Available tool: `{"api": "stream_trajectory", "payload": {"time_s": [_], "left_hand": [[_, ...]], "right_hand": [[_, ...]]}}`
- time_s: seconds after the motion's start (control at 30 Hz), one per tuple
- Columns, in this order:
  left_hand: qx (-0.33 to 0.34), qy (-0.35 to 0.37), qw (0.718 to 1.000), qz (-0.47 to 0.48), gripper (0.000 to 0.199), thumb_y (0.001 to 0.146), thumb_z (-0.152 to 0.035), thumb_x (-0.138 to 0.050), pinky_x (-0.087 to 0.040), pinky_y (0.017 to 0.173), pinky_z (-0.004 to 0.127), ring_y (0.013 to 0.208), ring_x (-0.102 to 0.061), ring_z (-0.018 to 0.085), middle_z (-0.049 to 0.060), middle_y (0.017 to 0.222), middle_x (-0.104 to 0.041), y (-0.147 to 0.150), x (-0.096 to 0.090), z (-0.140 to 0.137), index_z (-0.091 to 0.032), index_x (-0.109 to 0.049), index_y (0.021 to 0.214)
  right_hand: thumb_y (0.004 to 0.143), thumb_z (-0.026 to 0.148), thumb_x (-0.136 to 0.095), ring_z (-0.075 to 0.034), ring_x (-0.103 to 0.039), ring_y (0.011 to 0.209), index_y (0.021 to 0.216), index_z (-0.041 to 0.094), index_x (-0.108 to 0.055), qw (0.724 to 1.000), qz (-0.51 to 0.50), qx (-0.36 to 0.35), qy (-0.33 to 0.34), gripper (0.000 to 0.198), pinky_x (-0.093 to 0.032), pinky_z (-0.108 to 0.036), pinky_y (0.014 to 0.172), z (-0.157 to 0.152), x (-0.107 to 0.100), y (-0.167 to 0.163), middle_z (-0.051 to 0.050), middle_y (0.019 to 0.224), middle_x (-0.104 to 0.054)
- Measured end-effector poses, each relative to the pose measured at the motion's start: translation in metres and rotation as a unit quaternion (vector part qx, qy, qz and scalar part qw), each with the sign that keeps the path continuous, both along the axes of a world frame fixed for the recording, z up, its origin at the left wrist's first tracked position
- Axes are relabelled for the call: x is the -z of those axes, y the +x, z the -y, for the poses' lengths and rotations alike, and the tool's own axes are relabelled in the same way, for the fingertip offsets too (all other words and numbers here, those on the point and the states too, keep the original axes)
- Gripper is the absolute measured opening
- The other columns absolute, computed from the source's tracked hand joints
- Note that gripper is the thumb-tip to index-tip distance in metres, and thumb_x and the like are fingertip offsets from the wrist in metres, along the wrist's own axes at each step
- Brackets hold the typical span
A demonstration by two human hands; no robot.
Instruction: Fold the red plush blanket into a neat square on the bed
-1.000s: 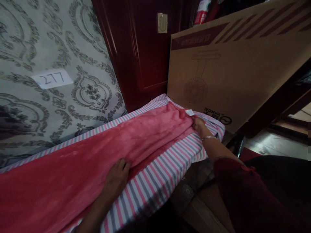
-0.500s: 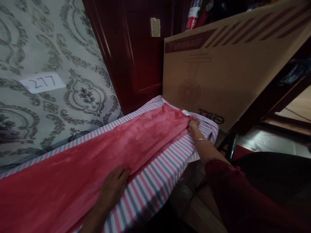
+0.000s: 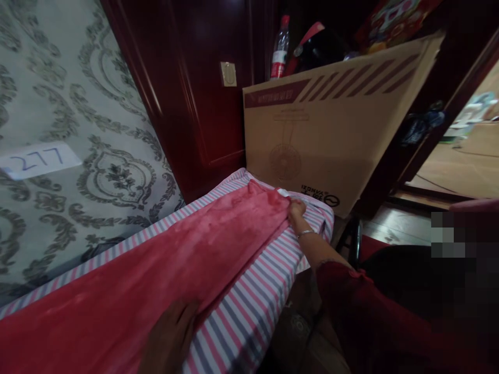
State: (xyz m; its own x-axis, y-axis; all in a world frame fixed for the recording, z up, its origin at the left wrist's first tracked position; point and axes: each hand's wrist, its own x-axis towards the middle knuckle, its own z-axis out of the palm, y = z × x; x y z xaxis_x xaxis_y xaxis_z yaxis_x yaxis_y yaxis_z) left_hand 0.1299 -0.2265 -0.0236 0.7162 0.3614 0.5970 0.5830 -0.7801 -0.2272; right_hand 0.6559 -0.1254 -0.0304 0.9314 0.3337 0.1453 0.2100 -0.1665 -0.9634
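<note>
A long red plush blanket [image 3: 183, 244], folded into a strip, lies over a striped pink, grey and white sheet [image 3: 249, 291] on a bed-like surface. At the far end, my right hand [image 3: 297, 208] is closed on the blanket's near corner, next to a small white tag [image 3: 283, 192]. A bracelet circles that wrist. Closer to me, my left hand [image 3: 171, 332] is at the blanket's near edge, its fingers bent over the cloth. Shadow hides its fingertips and thumb in part.
Beyond the far end stands a large cardboard box [image 3: 323, 140] against a dark red wooden panel [image 3: 175, 83]. Patterned wallpaper [image 3: 120, 171] with a paper marked 277 [image 3: 41, 160] lines the left side. A bottle [image 3: 279, 49] shows behind the box.
The view has turned to the right and a little upward, so the bed and wall sit farther left and lower. Both hands keep their places on the blanket.
</note>
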Motion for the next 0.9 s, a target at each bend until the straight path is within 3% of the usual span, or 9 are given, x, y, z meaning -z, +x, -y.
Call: {"api": "stream_trajectory", "payload": {"time_s": [0.13,0.23,0.3,0.5,0.77,0.9], "left_hand": [[0.028,0.010,1.000,0.005,0.035,0.095,-0.024,-0.041,-0.060,0.073,0.028,0.082,-0.073,0.019,0.004,0.096,-0.077,-0.005,0.003,-0.005,-0.029,-0.074,0.108],[0.038,0.009,0.999,0.015,0.037,0.094,-0.020,-0.041,-0.061,0.072,0.029,0.082,-0.073,0.019,0.002,0.096,-0.078,-0.006,0.003,-0.007,-0.031,-0.073,0.106],[0.038,0.017,0.999,0.019,0.036,0.094,-0.020,-0.040,-0.060,0.071,0.028,0.081,-0.073,0.019,0.003,0.094,-0.077,-0.003,0.001,-0.006,-0.029,-0.073,0.105],[0.040,0.045,0.998,0.023,0.037,0.099,-0.028,-0.037,-0.060,0.068,0.027,0.078,-0.073,0.018,0.005,0.091,-0.077,0.006,-0.010,-0.001,-0.025,-0.074,0.100],[0.015,-0.026,1.000,0.005,0.032,0.099,-0.026,-0.040,-0.059,0.073,0.030,0.082,-0.071,0.020,0.008,0.092,-0.074,0.016,-0.015,0.013,-0.022,-0.072,0.103],[-0.020,-0.078,0.997,0.010,0.029,0.098,-0.025,-0.043,-0.058,0.083,0.034,0.090,-0.069,0.020,0.009,0.097,-0.073,0.006,-0.020,0.035,-0.021,-0.071,0.107]], "right_hand": [[0.094,0.031,-0.062,-0.021,-0.065,0.100,0.104,0.015,-0.068,0.997,0.020,0.016,-0.071,0.020,-0.053,-0.039,0.088,0.018,-0.011,0.009,-0.009,0.110,-0.068],[0.086,0.021,-0.064,-0.024,-0.066,0.097,0.082,0.016,-0.072,0.992,0.047,0.008,-0.116,0.010,-0.051,-0.033,0.083,0.036,-0.017,0.016,-0.011,0.093,-0.072],[0.082,0.019,-0.067,-0.024,-0.066,0.093,0.077,0.017,-0.072,0.988,0.065,-0.001,-0.139,0.008,-0.049,-0.030,0.080,0.045,-0.019,0.020,-0.009,0.087,-0.073],[0.083,0.022,-0.063,-0.020,-0.064,0.083,0.087,0.019,-0.074,0.979,0.099,0.000,-0.180,0.012,-0.046,-0.027,0.074,0.051,-0.020,0.020,-0.008,0.090,-0.073],[0.089,0.026,-0.052,-0.022,-0.062,0.083,0.107,0.014,-0.073,0.953,0.163,0.017,-0.256,0.031,-0.043,-0.028,0.073,0.060,-0.013,0.013,-0.013,0.100,-0.073],[0.090,0.025,-0.046,-0.026,-0.061,0.077,0.109,0.003,-0.073,0.926,0.228,-0.003,-0.301,0.040,-0.039,-0.032,0.064,0.068,-0.016,0.007,-0.023,0.093,-0.071]]}}
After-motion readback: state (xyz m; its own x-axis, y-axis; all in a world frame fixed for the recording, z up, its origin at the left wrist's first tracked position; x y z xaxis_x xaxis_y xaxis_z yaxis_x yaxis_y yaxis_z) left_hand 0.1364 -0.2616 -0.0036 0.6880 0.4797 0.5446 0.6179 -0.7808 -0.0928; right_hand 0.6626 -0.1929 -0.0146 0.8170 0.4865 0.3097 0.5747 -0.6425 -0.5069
